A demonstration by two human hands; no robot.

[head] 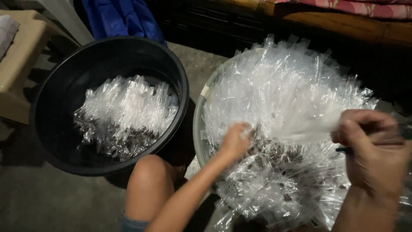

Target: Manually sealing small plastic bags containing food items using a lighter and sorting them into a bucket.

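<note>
- Two round tubs sit on the grey floor [38, 197]: a black tub [47, 107] at left of the frame and a pale grey tub [198, 124] at centre right, their rims near each other.
- Both hold small clear plastic packets, long and narrow, each with a dark brown filling at one end; there are too many to count.
- The packets in the black tub [128, 116] lie in one loose heap on its bottom, dark ends toward the lower left.
- The packets in the grey tub [283, 94] are piled above the rim and fan out to the upper right, with dark ends gathered near the middle of the pile.
- A strip of pale tape [205, 91] sits on the grey tub's upper left rim.
- The left hand [235, 141] rests on the pile at lower centre, fingers curled down into the packets; whether they grip one I cannot tell.
- The right hand [372, 148] at right of the frame is blurred, fingers closed in a narrow pinch on a bunch of packets [309, 129] that sweeps out to its left.
- A bare knee [148, 180] shows at lower centre, between the tubs.
- Blue cloth [122, 17] hangs at top left, behind the black tub.
- A beige seat [19, 60] stands at far left.
- A wooden bed frame [343, 23] with pink flowered bedding [365, 6] crosses the top right.
</note>
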